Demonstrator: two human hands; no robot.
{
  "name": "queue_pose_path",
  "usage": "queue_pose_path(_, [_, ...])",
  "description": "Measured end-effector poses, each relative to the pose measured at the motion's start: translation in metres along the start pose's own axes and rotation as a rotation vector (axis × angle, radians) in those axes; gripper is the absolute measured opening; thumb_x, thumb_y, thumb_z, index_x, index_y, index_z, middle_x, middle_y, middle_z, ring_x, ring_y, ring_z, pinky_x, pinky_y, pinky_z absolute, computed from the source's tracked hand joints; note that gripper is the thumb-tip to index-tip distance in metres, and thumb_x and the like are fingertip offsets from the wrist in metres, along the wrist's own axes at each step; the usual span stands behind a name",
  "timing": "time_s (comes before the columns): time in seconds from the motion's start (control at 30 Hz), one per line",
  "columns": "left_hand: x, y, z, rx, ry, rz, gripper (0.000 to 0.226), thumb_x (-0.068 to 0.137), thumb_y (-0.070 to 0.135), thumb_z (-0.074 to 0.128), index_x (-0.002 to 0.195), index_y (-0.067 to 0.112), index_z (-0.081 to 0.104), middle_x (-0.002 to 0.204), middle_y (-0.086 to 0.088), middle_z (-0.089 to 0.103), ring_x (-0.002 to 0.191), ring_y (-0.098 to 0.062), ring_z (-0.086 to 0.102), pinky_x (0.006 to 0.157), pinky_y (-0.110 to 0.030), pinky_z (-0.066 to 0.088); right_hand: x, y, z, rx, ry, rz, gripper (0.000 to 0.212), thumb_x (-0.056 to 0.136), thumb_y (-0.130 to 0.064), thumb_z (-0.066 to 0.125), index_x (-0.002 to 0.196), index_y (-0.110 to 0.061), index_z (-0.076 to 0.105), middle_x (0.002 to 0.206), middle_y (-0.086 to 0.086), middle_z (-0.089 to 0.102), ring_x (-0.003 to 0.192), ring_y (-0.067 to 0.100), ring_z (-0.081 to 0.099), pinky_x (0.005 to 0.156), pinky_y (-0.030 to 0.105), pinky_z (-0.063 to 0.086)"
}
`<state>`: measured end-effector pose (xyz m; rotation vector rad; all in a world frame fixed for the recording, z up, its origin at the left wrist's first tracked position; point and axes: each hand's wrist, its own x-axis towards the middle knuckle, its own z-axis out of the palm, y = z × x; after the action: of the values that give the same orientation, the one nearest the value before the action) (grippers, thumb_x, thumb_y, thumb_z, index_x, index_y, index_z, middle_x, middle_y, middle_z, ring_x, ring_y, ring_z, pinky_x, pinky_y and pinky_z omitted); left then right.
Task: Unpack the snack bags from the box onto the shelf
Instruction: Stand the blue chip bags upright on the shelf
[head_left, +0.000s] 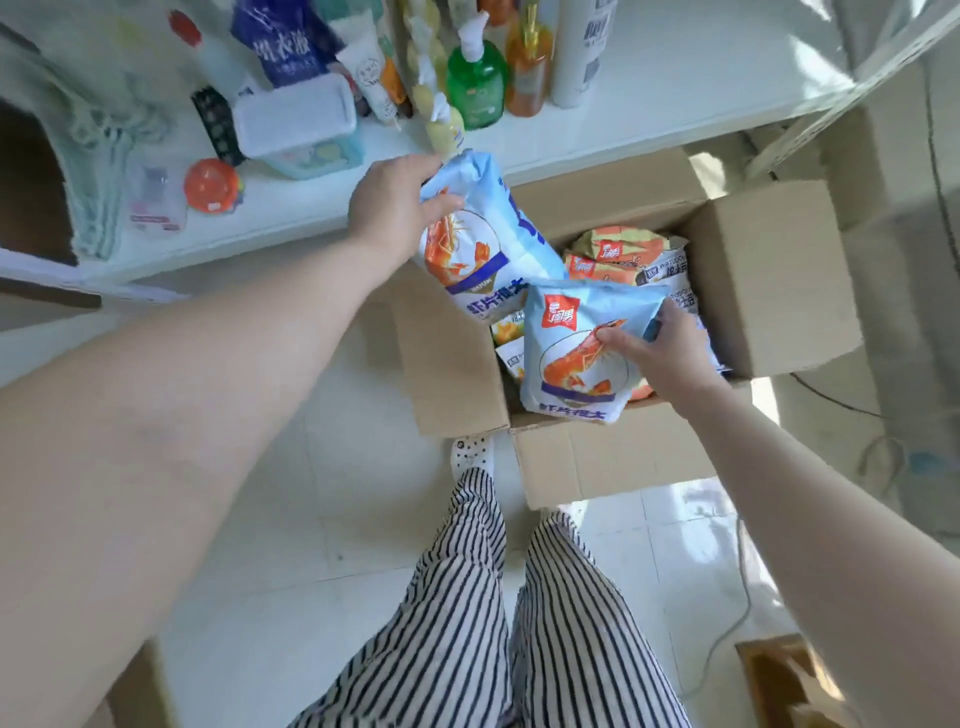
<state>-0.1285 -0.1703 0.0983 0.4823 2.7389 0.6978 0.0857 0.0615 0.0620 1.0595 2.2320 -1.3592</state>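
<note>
1. The left hand (392, 205) grips the top of one pale blue plastic snack bag printed with an orange shrimp (475, 239), lifted above the far left corner of the open brown cardboard box (769, 270) and just beside the front edge of the white shelf (649, 88).
2. The right hand (657, 353) clasps the right edge of a second shrimp bag (569, 348), which sits over the near side of the box.
3. To finish well, I judge the left bag should go onto the bare stretch of shelf to the right of the green pump bottle (475, 85), clear of the bottles.
4. Carry each puffy bag lightly so its contents are not crushed.
5. Count: two blue shrimp bags in hand; at least two orange-and-yellow bags (618, 252) remain in the box, others being partly hidden.
</note>
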Motion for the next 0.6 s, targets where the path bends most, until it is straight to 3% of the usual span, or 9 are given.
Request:
queue_pose_path(0.07, [-0.033,0.002,-0.031,-0.014,-0.03,-0.032,0.047,0.084,0.035,0.068,0.06,0.016,0.033,0.06,0.0,0.037,0.067,-0.024,0.037,0.057,-0.035,0.016,-0.029,-0.013,-0.011,0.0,-0.036,0.022,0.055,0.072,-0.044,0.083,0.108,-0.01,0.059,0.104,0.009,0.069,0.093,0.028,0.067,0.08,0.051,0.057])
queue_pose_path(0.2, [-0.101,-0.012,-0.073,-0.054,-0.089,-0.119,0.034,0.081,0.032,0.073,0.066,0.01,0.052,0.062,-0.001,0.044,0.065,-0.022,0.041,0.058,-0.031,0.023,-0.084,-0.031,-0.023,0.034,-0.102,0.032,0.046,0.075,-0.037,0.082,0.109,-0.014,0.062,0.102,0.002,0.071,0.089,0.024,0.071,0.08,0.05,0.059])
queue_pose_path(0.33, [-0.177,-0.029,-0.099,-0.063,-0.132,-0.165,0.046,0.079,0.026,0.076,0.053,0.017,0.039,0.054,0.003,0.039,0.061,-0.022,0.038,0.058,-0.031,0.023,-0.13,-0.049,-0.029,0.069,-0.112,0.018,0.039,0.084,-0.031,0.076,0.112,-0.009,0.062,0.104,0.005,0.071,0.092,0.026,0.07,0.081,0.044,0.059])
queue_pose_path(0.47, [-0.238,-0.041,-0.12,0.002,-0.189,-0.166,0.049,0.079,0.03,0.076,0.054,0.016,0.036,0.054,0.001,0.036,0.061,-0.023,0.037,0.055,-0.033,0.021,-0.17,-0.07,-0.025,0.017,-0.133,0.0,0.051,0.076,-0.042,0.08,0.109,-0.008,0.062,0.104,0.007,0.072,0.09,0.025,0.071,0.081,0.049,0.059])
queue_pose_path(0.53, [-0.264,-0.045,-0.133,0.013,-0.207,-0.16,0.05,0.08,0.031,0.075,0.054,0.016,0.035,0.054,0.0,0.035,0.061,-0.023,0.035,0.052,-0.033,0.019,-0.185,-0.077,-0.014,-0.025,-0.151,-0.03,0.059,0.065,-0.053,0.082,0.106,-0.013,0.064,0.099,0.002,0.072,0.09,0.023,0.071,0.079,0.045,0.06])
queue_pose_path(0.6, [-0.285,-0.048,-0.146,0.028,-0.237,-0.152,0.05,0.081,0.031,0.074,0.055,0.016,0.035,0.054,-0.001,0.033,0.06,-0.023,0.033,0.051,-0.033,0.018,-0.202,-0.086,0.001,-0.05,-0.165,-0.06,0.052,0.072,-0.047,0.081,0.108,-0.013,0.063,0.097,0.0,0.072,0.089,0.021,0.07,0.076,0.038,0.059])
